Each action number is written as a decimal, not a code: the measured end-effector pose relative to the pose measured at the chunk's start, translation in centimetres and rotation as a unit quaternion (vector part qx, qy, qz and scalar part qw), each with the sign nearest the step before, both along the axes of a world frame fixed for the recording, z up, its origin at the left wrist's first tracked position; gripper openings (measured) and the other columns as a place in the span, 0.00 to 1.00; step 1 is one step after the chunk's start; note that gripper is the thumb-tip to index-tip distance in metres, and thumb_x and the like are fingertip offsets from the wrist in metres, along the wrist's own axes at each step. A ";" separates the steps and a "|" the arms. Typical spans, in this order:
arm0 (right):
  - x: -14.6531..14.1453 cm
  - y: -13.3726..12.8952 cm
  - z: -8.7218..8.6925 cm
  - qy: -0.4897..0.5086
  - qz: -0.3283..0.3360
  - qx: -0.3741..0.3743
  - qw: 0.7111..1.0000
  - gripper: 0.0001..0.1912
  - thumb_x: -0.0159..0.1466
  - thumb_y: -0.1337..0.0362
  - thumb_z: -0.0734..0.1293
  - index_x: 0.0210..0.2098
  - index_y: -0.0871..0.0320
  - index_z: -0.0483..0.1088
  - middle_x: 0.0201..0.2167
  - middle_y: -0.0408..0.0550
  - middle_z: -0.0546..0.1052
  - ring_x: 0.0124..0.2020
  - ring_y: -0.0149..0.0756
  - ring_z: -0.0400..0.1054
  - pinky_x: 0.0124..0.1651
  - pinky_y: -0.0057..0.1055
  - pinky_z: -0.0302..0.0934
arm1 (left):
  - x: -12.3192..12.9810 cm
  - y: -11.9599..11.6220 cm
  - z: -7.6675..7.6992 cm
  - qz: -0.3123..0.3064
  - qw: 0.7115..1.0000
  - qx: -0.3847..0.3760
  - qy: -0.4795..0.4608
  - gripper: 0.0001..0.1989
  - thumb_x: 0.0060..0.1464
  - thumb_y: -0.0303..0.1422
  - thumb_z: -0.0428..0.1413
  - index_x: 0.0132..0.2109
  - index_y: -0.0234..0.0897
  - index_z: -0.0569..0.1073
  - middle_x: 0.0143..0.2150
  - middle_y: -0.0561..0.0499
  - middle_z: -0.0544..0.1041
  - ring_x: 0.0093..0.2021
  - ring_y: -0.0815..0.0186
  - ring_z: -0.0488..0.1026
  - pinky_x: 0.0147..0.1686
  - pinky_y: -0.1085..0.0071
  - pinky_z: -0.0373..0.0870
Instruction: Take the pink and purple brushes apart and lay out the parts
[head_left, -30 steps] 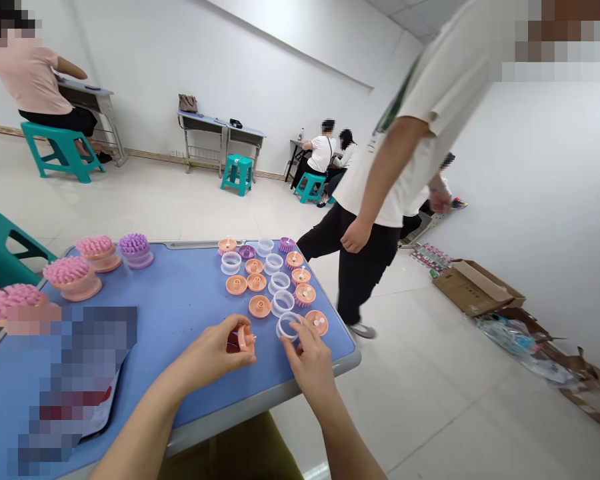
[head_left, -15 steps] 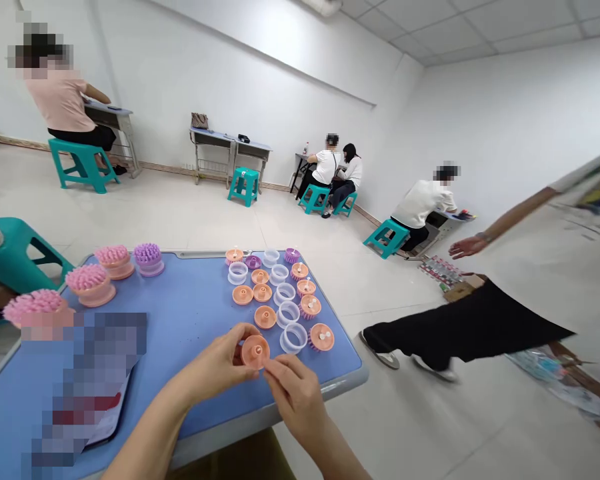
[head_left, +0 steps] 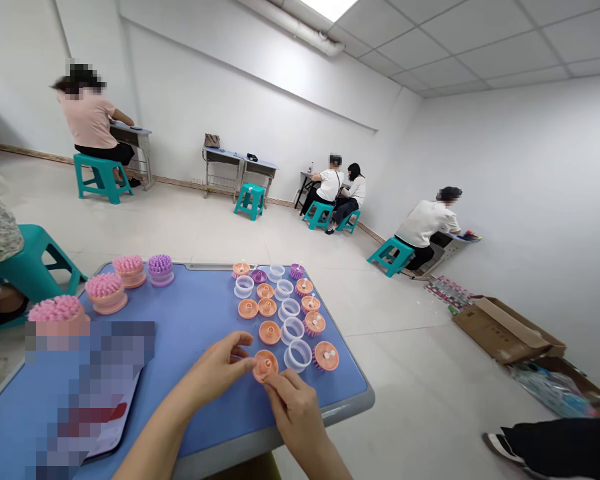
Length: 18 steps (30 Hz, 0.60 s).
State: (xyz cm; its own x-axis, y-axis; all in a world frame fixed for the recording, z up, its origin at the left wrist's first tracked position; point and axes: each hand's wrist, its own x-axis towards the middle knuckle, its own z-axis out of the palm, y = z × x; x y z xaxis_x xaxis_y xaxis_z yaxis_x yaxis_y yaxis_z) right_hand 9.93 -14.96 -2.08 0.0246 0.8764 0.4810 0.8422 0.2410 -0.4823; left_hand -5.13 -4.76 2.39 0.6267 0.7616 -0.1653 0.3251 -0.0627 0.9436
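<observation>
An orange cup-shaped part (head_left: 265,366) with a small centre post is at the desk's near right. My right hand (head_left: 296,400) pinches its lower edge. My left hand (head_left: 226,365) is at its left side, fingers apart, with the thumb tip close to the rim; whether it touches is unclear. Beyond lie similar orange parts (head_left: 269,333) and a purple one (head_left: 259,276). Clear rings (head_left: 298,355) form a column to their right. Further right, orange pieces with bristles beneath (head_left: 327,356) carry small white bits.
Bristled brushes (head_left: 107,293) stand at the blue desk's (head_left: 190,320) left, near a phone (head_left: 107,427). Several people sit on green stools beyond. Cardboard boxes (head_left: 505,327) and a person's leg (head_left: 555,443) are at right.
My left hand has opened off the orange part, which has moved slightly down and right in view. The walking person has moved to the lower right corner. The camera view has shifted.
</observation>
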 end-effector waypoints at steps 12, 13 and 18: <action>0.2 1.3 -1.5 -0.103 -0.086 0.047 0.990 0.22 0.67 0.62 0.49 0.34 0.56 0.72 0.20 0.44 0.69 0.18 0.30 0.64 0.21 0.25 0.55 | 0.2 0.8 -0.9 0.090 0.991 0.095 0.011 0.15 0.49 0.40 0.48 0.39 0.36 0.71 0.36 0.49 0.75 0.37 0.62 0.71 0.38 0.67 0.66; 0.2 1.3 -1.5 -0.107 -0.090 0.049 0.989 0.22 0.68 0.62 0.49 0.34 0.57 0.72 0.21 0.45 0.69 0.19 0.30 0.65 0.21 0.25 0.55 | 0.3 0.7 -0.9 0.087 0.991 0.099 0.010 0.15 0.49 0.39 0.48 0.39 0.36 0.71 0.35 0.49 0.75 0.36 0.63 0.71 0.37 0.68 0.66; 0.0 1.2 -1.8 -0.100 -0.096 0.078 0.987 0.20 0.67 0.61 0.50 0.38 0.59 0.71 0.22 0.46 0.73 0.19 0.32 0.68 0.21 0.26 0.58 | 0.3 0.3 -0.7 0.088 0.989 0.117 0.028 0.13 0.50 0.37 0.47 0.36 0.35 0.72 0.29 0.51 0.74 0.29 0.66 0.68 0.30 0.72 0.62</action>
